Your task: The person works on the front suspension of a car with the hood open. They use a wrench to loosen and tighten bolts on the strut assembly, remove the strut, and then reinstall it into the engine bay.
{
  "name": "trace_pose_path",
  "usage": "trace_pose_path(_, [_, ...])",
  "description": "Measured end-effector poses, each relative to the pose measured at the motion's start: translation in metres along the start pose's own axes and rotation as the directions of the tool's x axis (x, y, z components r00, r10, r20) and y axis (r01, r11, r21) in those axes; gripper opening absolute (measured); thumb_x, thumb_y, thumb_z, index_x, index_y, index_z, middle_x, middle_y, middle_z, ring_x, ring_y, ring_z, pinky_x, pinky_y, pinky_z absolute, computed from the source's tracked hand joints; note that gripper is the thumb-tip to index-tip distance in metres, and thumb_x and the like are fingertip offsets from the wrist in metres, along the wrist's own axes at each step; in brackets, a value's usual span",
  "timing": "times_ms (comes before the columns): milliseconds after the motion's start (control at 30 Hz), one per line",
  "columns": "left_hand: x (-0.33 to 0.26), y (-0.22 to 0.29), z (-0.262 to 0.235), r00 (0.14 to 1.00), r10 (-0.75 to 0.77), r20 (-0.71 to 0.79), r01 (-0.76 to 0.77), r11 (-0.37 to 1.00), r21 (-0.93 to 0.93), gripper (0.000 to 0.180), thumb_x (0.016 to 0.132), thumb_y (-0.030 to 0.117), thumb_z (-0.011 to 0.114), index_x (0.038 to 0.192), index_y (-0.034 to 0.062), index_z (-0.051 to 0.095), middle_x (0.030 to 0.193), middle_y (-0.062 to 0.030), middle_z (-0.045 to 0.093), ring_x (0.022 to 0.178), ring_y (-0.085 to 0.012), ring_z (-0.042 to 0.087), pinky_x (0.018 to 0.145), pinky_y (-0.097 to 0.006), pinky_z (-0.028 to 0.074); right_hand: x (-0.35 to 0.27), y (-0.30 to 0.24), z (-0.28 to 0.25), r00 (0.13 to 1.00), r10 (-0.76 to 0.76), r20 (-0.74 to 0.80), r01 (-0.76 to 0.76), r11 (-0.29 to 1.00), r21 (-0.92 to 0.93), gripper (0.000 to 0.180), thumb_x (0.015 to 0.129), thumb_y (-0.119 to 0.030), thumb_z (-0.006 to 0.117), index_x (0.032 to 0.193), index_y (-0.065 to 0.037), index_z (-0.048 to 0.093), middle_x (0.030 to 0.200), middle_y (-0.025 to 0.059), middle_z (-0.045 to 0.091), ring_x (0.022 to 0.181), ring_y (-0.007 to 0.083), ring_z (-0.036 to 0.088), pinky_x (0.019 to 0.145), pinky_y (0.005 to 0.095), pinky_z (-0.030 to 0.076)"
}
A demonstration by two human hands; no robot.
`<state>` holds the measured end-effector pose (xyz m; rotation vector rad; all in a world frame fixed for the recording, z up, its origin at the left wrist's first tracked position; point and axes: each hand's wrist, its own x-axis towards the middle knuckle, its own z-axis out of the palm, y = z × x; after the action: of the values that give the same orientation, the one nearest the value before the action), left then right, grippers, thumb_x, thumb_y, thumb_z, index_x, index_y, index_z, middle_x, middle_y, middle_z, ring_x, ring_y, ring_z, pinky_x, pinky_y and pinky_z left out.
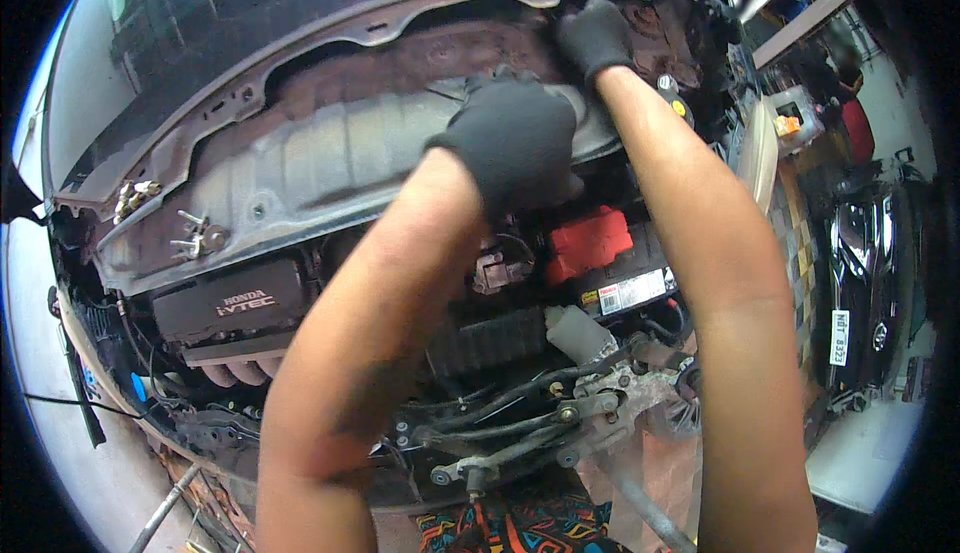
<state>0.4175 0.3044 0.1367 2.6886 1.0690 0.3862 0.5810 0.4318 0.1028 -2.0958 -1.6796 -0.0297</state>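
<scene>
Both my hands wear black gloves and reach into the recess below the windshield. My left hand (515,143) is over the worn grey metal cowl panel (340,153), back of the hand up. Its fingers look curled, and what they hold, if anything, is hidden beneath the hand. Farther off and to the right, my right hand (592,35) is closed near the right end of the recess, under the scalloped metal edge (400,23). The hand itself hides what its fingers grip. A flat grey edge shows just left of my left hand's fingers.
Below my arms lie a black engine cover (235,298), a battery (640,288) with a red cover (590,243), and a metal rod linkage (540,423) across the front. Small metal fittings (200,238) rest at left. A detached black front bumper (865,293) stands at right; a person (855,123) is behind.
</scene>
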Motion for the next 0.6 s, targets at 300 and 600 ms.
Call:
trace_pose_path(300, [-0.009, -0.117, -0.056, 0.902, -0.04, -0.43, 0.246, 0.866, 0.435, 0.089, 0.073, 0.048, 0.071, 0.142, 0.0061, 0.034, 0.147, -0.0209, 0.031, 0.137, -0.0375, 0.027, 0.112, -0.045, 0.022, -0.007, 0.0, 0.0, 0.995, 0.038, -0.091, -0.019, 0.978, 0.209, 0.032, 0.071, -0.029, 0.072, 0.088, -0.002, 0.07, 0.097, 0.023, 0.067, 0.095, 0.0357, 0.065, 0.081, 0.0417, 0.053])
trace_pose_path(600, [-0.009, -0.121, -0.05, 0.932, -0.21, -0.294, 0.34, 0.786, 0.517, 0.098, 0.076, 0.053, 0.063, 0.15, 0.0091, 0.015, 0.156, -0.0142, 0.013, 0.145, -0.0297, 0.006, 0.115, -0.044, 0.001, -0.011, -0.011, -0.007, 0.975, 0.221, 0.04, -0.224, 0.962, 0.156, 0.036, 0.082, -0.027, 0.06, 0.109, -0.003, 0.062, 0.113, 0.0225, 0.062, 0.106, 0.035, 0.061, 0.088, 0.0435, 0.05])
